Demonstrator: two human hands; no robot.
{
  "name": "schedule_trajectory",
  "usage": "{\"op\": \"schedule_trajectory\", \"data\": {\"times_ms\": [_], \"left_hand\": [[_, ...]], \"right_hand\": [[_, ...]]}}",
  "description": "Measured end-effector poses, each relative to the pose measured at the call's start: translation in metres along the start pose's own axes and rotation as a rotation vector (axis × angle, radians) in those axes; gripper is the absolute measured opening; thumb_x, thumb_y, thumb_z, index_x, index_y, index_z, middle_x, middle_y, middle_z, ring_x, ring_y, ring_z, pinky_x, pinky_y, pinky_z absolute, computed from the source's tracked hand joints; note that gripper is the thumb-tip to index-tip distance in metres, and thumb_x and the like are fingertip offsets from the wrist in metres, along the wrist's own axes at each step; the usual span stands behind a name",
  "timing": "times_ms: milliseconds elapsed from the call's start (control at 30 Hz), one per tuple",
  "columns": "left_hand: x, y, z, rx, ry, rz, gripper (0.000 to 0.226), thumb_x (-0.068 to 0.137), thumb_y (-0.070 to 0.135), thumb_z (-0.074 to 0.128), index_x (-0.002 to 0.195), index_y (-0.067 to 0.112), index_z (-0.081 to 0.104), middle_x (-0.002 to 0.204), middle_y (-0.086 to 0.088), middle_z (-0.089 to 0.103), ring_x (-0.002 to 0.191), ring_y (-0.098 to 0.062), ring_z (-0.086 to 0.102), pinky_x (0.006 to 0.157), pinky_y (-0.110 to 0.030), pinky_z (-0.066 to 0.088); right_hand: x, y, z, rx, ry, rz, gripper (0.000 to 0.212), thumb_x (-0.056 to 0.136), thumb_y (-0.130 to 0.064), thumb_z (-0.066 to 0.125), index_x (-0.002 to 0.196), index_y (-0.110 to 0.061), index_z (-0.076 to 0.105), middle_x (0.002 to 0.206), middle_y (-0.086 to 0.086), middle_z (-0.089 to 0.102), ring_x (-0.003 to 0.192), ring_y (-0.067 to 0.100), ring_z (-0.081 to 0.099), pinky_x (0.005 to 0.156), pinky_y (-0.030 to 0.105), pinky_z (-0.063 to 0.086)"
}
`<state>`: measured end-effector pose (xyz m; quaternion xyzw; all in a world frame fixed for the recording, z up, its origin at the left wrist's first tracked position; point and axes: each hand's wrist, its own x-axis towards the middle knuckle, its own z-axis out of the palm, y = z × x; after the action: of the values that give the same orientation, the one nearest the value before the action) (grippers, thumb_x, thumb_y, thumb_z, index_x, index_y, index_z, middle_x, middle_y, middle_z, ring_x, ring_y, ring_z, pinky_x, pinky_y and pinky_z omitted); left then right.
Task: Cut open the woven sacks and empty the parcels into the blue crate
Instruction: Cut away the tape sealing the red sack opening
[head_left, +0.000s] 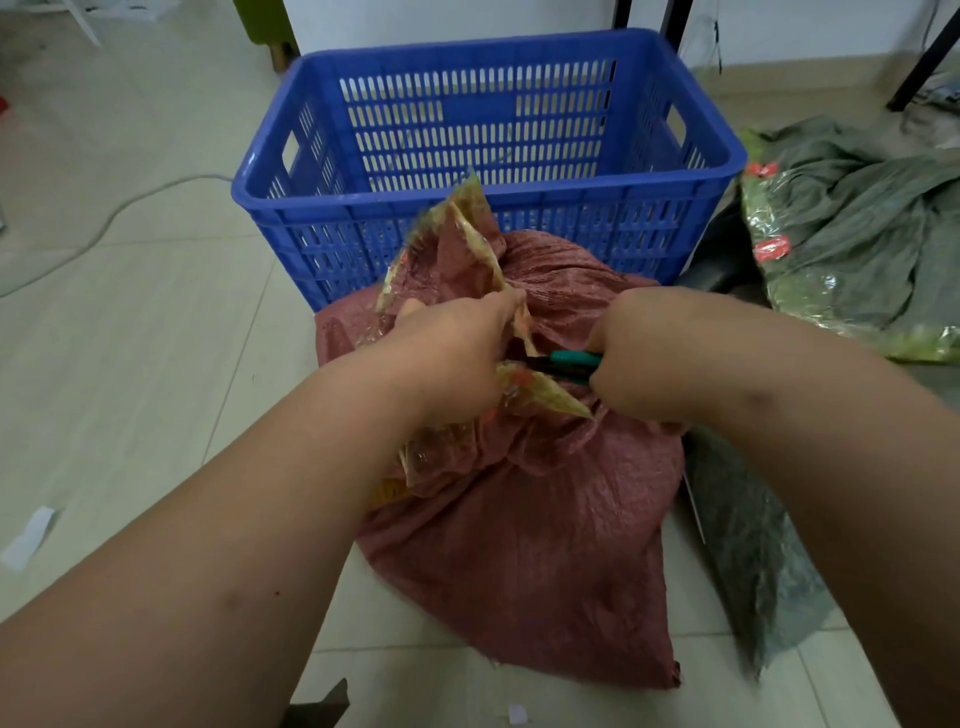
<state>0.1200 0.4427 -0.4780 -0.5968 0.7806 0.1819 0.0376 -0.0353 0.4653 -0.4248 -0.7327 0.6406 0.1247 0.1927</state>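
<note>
A bulging red woven sack (524, 519) lies on the floor right in front of the blue crate (483, 208). Its gathered top is wrapped in yellowish tape (467, 228). My left hand (452, 353) grips that taped neck and holds it up. My right hand (649, 353) grips a green-handled cutter (569, 362), whose dark tip points left into the taped neck beside my left hand. No parcels show inside the crate; its floor is mostly hidden by the near wall.
A crumpled grey-green sack (852, 228) with red labels lies on the floor at the right. Another grey plastic bag (748, 545) sits beside the red sack. A white cable (104, 223) runs across the tiles at the left. Dark table legs (919, 57) stand at the back right.
</note>
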Motion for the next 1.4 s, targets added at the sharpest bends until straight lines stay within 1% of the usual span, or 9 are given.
{"op": "schedule_trajectory", "data": {"times_ms": [200, 367, 500, 667, 833, 1000, 1233, 1333, 1400], "left_hand": [[0.0, -0.016, 0.003, -0.037, -0.005, -0.079, 0.087, 0.085, 0.015, 0.064, 0.154, 0.036, 0.015, 0.133, 0.007, 0.058, 0.128, -0.024, 0.048, 0.116, -0.049, 0.024], [-0.001, -0.024, 0.005, -0.046, 0.043, -0.09, 0.082, 0.087, 0.038, 0.066, 0.154, 0.036, 0.019, 0.129, 0.007, 0.06, 0.125, -0.024, 0.05, 0.113, -0.051, 0.028], [-0.006, -0.026, -0.003, -0.061, 0.088, -0.075, 0.085, 0.087, 0.037, 0.064, 0.155, 0.033, 0.015, 0.129, 0.003, 0.059, 0.119, -0.027, 0.053, 0.107, -0.047, 0.036], [-0.008, -0.019, -0.007, -0.05, 0.069, -0.062, 0.091, 0.086, 0.018, 0.063, 0.156, 0.034, 0.007, 0.084, 0.012, 0.055, 0.069, -0.006, 0.047, 0.076, -0.035, 0.049], [-0.006, -0.014, -0.004, -0.103, 0.041, -0.052, 0.099, 0.084, 0.012, 0.065, 0.156, 0.033, 0.001, 0.083, 0.0, 0.062, 0.069, -0.016, 0.058, 0.058, -0.035, 0.045], [-0.004, -0.016, 0.0, -0.111, 0.097, -0.057, 0.099, 0.086, 0.023, 0.068, 0.156, 0.034, 0.0, 0.111, -0.001, 0.066, 0.093, -0.022, 0.061, 0.086, -0.036, 0.045], [-0.007, -0.02, -0.002, -0.139, 0.021, -0.073, 0.107, 0.079, 0.012, 0.07, 0.156, 0.035, 0.0, 0.121, -0.01, 0.064, 0.085, -0.023, 0.065, 0.079, -0.049, 0.056], [-0.007, -0.016, -0.002, -0.16, 0.004, -0.066, 0.106, 0.081, 0.012, 0.069, 0.156, 0.034, -0.002, 0.098, -0.009, 0.066, 0.078, -0.023, 0.064, 0.068, -0.044, 0.056], [-0.006, -0.011, 0.0, -0.154, 0.005, -0.043, 0.107, 0.081, 0.016, 0.07, 0.156, 0.035, -0.003, 0.107, -0.006, 0.066, 0.095, -0.026, 0.064, 0.084, -0.042, 0.055]], "right_hand": [[-0.007, 0.015, -0.013, -0.007, -0.019, -0.003, 0.021, 0.093, -0.018, 0.05, 0.102, -0.012, 0.068, 0.065, 0.002, 0.053, 0.053, 0.016, 0.048, 0.062, 0.027, 0.049], [-0.011, 0.021, -0.009, 0.003, -0.095, 0.043, 0.023, 0.095, -0.017, 0.048, 0.104, -0.009, 0.068, 0.061, 0.002, 0.052, 0.046, 0.012, 0.046, 0.046, 0.021, 0.043], [-0.01, 0.022, -0.007, 0.03, -0.09, 0.055, 0.024, 0.094, -0.016, 0.047, 0.105, -0.009, 0.068, 0.063, 0.003, 0.054, 0.044, 0.012, 0.049, 0.053, 0.025, 0.047], [-0.016, 0.023, -0.023, 0.053, 0.012, 0.015, 0.023, 0.096, -0.018, 0.052, 0.099, -0.004, 0.07, 0.063, 0.001, 0.057, 0.051, 0.014, 0.05, 0.051, 0.017, 0.042], [-0.012, 0.008, -0.016, 0.003, 0.105, -0.023, 0.021, 0.091, -0.024, 0.052, 0.101, -0.018, 0.069, 0.077, 0.004, 0.062, 0.063, 0.017, 0.059, 0.067, 0.031, 0.054], [-0.002, 0.003, 0.002, -0.012, 0.039, -0.007, 0.017, 0.088, -0.023, 0.053, 0.096, -0.021, 0.068, 0.072, 0.001, 0.06, 0.056, 0.017, 0.058, 0.062, 0.029, 0.055], [-0.007, 0.011, -0.005, -0.049, -0.051, -0.01, 0.021, 0.091, -0.018, 0.05, 0.101, -0.014, 0.069, 0.068, 0.004, 0.056, 0.055, 0.016, 0.052, 0.06, 0.029, 0.052], [-0.006, 0.012, -0.003, -0.11, -0.006, 0.005, 0.025, 0.086, -0.023, 0.051, 0.102, -0.022, 0.069, 0.078, 0.002, 0.059, 0.066, 0.019, 0.058, 0.066, 0.032, 0.055], [-0.002, 0.008, 0.005, -0.15, 0.07, -0.02, 0.028, 0.079, -0.028, 0.05, 0.1, -0.03, 0.068, 0.079, -0.002, 0.058, 0.073, 0.021, 0.058, 0.071, 0.037, 0.055]]}}
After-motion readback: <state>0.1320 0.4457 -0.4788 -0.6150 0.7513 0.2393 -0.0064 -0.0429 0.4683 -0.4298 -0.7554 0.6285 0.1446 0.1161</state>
